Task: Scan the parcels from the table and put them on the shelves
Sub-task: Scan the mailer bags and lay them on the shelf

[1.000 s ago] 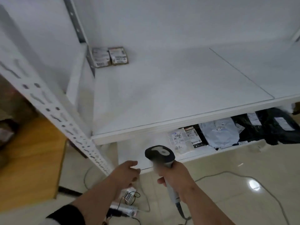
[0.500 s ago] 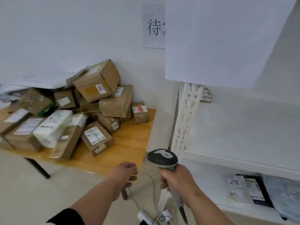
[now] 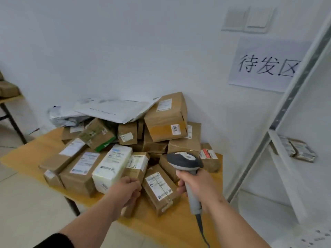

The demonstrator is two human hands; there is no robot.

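Observation:
Several brown cardboard parcels lie heaped on a yellow wooden table (image 3: 177, 228); a big box (image 3: 166, 117) tops the pile. A white wrapped parcel (image 3: 112, 167) lies at the front. My right hand (image 3: 196, 187) grips the handle of a grey barcode scanner (image 3: 185, 161), whose head hangs over the pile's right side. My left hand (image 3: 128, 189), fingers loosely curled and holding nothing, hovers in front of a narrow brown box (image 3: 137, 165), beside a labelled box (image 3: 158, 188) at the table's front edge.
A white metal shelf unit (image 3: 279, 122) stands at the right, with two small parcels (image 3: 297, 149) on one shelf. A paper sign (image 3: 265, 67) hangs on the white wall. White mailer bags (image 3: 111, 108) lie on the pile's back. Another table (image 3: 9, 97) shows at far left.
My view has swung left from the shelves to the parcel table. Both hands have come up over the pile, the left one reaching toward the front boxes.

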